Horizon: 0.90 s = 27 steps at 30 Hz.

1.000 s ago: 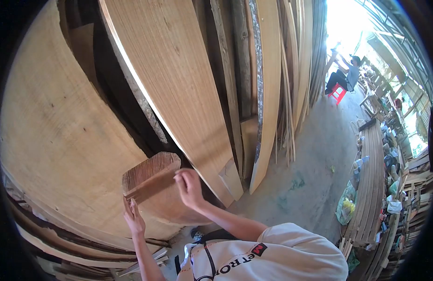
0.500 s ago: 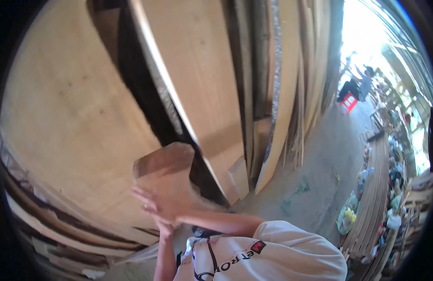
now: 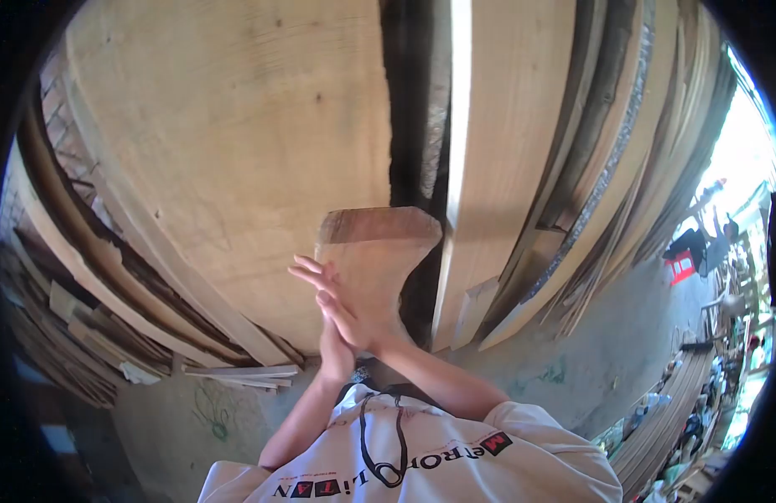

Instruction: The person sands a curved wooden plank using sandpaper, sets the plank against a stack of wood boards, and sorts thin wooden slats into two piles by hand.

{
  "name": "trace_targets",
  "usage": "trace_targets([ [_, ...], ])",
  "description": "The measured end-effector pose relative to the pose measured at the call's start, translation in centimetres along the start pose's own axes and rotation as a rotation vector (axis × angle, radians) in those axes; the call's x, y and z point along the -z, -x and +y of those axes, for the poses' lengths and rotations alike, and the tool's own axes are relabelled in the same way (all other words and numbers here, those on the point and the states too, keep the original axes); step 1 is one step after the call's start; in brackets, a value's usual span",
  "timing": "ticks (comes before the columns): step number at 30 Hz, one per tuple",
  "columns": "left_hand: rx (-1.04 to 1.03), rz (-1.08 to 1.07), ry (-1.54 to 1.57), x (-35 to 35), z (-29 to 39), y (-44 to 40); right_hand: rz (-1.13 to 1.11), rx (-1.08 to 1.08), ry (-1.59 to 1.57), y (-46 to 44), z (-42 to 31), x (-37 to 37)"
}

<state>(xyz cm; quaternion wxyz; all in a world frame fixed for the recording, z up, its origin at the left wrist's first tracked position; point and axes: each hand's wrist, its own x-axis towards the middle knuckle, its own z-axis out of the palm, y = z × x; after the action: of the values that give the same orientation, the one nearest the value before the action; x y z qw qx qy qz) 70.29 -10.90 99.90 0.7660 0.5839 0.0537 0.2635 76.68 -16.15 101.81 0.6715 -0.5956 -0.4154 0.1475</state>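
A thick wooden piece with an angled, darker top end stands upright in front of me, before a wide pale board. My left hand and my right hand meet palm to palm in front of this piece. The fingers of both hands are stretched out and overlap, and nothing shows between the palms. Whether either hand touches the wood behind them cannot be told.
Tall planks lean to the right of the wide board. Curved slabs stand at the left, with thin strips on the floor. A person sits by a red stool at far right, beyond stacked boards.
The view has swung left, so planks and the person appear farther right. My hands, apart on either side of the wooden piece a second ago, have come together.
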Motion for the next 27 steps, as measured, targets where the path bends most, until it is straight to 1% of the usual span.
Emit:
trace_targets([
  [1,0.115,0.005,0.032,-0.4,1.1,0.6,-0.049,-0.058,-0.053,-0.1,-0.5,-0.1],
  [2,0.229,0.009,0.068,-0.3,1.6,0.9,0.013,-0.026,0.024,0.4,0.1,-1.2],
  [3,0.225,0.029,0.07,0.4,1.8,0.8,-0.007,-0.029,0.019,1.0,0.3,-2.2],
  [6,0.286,-0.1,0.086,3.7,2.3,-0.9,-0.034,0.142,-0.004,2.4,0.3,-4.8],
  [8,0.294,-0.109,0.083,5.9,1.8,-1.6,-0.039,0.077,0.176,2.2,-1.4,-6.2],
  [9,0.187,-0.138,0.037,6.7,2.0,-1.6,-0.069,0.029,0.241,2.6,-1.9,-6.8],
  [11,0.117,0.095,-0.008,4.9,3.1,-0.6,-0.128,0.086,0.25,2.3,-0.4,-7.2],
  [12,0.132,0.108,0.066,4.4,3.4,0.4,-0.18,0.169,0.281,1.3,-0.7,-5.9],
  [13,-0.19,0.328,0.203,4.0,-3.2,1.3,-0.214,0.114,0.094,0.5,0.4,-4.9],
  [14,0.036,0.305,0.212,4.2,-2.7,3.5,-0.249,0.055,-0.093,0.0,1.5,-4.6],
  [15,0.259,0.28,0.225,4.4,-1.9,5.1,-0.153,-0.179,-0.293,-0.5,0.1,-5.4],
  [16,0.25,0.305,0.228,4.8,-2.2,5.3,-0.124,-0.174,-0.3,-0.3,0.2,-5.8],
  [17,0.182,0.211,0.138,5.4,-2.9,5.3,-0.091,-0.174,-0.31,0.3,0.3,-6.2],
  [18,0.117,0.118,0.046,5.9,-3.1,5.4,-0.041,-0.241,-0.341,0.9,0.0,-6.8],
  [20,-0.044,0.073,-0.31,6.4,-1.3,4.6,-0.007,-0.178,-0.305,3.7,2.4,-8.2],
  [21,-0.339,-0.03,-0.448,7.2,-0.3,4.0,-0.151,-0.211,-0.288,5.3,1.9,-8.5],
  [22,-0.01,0.007,-0.182,7.7,0.9,4.4,0.021,-0.026,-0.351,5.8,0.2,-11.5],
  [24,0.086,0.339,0.111,8.4,-1.2,4.9,-0.246,-0.048,0.011,8.2,-0.4,-10.1],
  [25,0.083,0.376,0.103,7.9,-2.1,6.9,-0.339,0.036,0.169,8.2,1.7,-9.5],
  [27,0.445,0.411,0.413,6.2,-3.4,11.0,-0.324,-0.281,-0.071,9.4,5.5,-7.3],
])
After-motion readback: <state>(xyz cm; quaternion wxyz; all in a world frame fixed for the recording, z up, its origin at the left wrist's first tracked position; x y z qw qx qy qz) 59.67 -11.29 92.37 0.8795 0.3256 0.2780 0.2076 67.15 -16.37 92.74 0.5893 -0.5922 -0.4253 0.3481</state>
